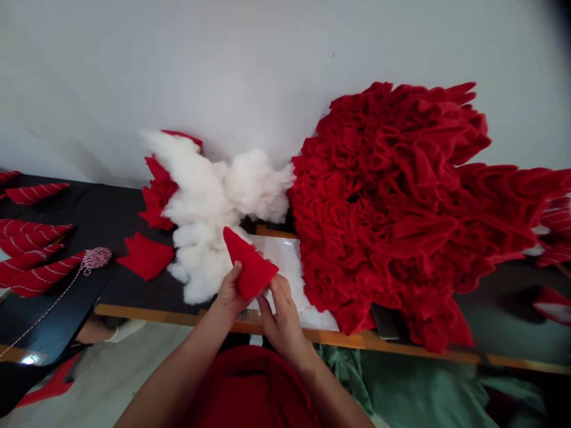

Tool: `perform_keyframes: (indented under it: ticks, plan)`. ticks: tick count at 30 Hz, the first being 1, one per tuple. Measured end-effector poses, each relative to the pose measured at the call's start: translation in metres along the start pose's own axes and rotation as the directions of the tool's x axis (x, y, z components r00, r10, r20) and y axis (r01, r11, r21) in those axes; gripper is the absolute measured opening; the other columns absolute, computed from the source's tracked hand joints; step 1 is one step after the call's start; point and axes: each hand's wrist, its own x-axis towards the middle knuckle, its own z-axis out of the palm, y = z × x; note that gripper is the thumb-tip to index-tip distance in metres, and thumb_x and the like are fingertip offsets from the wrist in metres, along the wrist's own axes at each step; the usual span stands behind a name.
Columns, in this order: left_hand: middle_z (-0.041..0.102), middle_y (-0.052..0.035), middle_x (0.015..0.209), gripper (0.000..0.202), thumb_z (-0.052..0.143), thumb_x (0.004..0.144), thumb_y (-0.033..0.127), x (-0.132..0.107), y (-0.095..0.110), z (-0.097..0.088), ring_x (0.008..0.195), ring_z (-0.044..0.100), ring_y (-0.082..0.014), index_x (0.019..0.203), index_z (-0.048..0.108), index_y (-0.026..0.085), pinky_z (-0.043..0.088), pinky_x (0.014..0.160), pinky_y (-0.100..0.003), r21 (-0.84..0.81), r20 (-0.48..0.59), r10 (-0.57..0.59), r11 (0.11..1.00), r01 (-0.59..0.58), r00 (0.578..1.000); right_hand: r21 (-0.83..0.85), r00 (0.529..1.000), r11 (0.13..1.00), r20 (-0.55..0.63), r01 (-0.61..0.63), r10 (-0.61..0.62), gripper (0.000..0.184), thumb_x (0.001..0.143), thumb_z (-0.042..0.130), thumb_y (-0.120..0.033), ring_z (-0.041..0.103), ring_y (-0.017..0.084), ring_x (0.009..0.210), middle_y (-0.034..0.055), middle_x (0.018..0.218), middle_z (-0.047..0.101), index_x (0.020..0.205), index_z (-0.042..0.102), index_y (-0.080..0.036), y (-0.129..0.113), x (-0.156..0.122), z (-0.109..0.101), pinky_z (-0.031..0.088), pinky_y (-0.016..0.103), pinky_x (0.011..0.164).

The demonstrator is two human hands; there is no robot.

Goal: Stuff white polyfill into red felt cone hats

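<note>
Both hands are up at the front of the table. The left hand pinches the lower left side of a red felt triangle, thumb on the near face and fingers behind. The right hand grips its lower right side, fingers closed narrow on the felt. The triangle stands point-up and tilted left, held just above a white sheet and right beside a mass of white fibre stuffing.

A huge heap of ruffled red felt pieces lies to the right, spilling over the table's wooden front edge. A flat red felt piece lies just left of the stuffing, and more red felt sits behind it. Further left are red cones with white stitched stripes and a ball of red-and-white twine, its strand running down over the edge.

Black tabletop shows between the cones and stuffing. A white wall runs along the far side. No writing is readable.
</note>
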Motion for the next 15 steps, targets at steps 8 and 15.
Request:
perform_keyframes:
  ticks: [8, 15]
  plan:
    - [0.065, -0.0029, 0.094, 0.041, 0.077, 0.061, 0.036, -0.0018, -0.0031, 0.0025, 0.096, 0.062, -0.0225, 0.095, 0.062, 0.017, 0.046, 0.093, -0.036, -0.016, 0.021, -0.002, 1.000, 0.002, 1.000, -0.001, 0.998, 1.000, 0.068, 0.004, -0.004, 0.052, 0.087, 0.043, -0.011, 0.049, 0.024, 0.112, 0.0121, 0.123, 0.051, 0.137, 0.036, -0.024, -0.0038, 0.0084, 0.0022, 0.046, 0.043, 0.093]
    - [0.069, -0.0050, 0.092, 0.038, 0.076, 0.064, 0.033, -0.0045, -0.0017, 0.0027, 0.090, 0.064, -0.0219, 0.094, 0.062, 0.015, 0.050, 0.085, -0.033, -0.012, -0.055, -0.009, 1.000, 0.009, 0.998, 0.016, 0.994, 0.997, -0.070, -0.078, 0.079, 0.043, 0.089, 0.036, -0.012, 0.057, 0.022, 0.101, 0.0106, 0.111, 0.062, 0.130, 0.045, -0.022, -0.0030, 0.0110, 0.0103, 0.050, 0.039, 0.085]
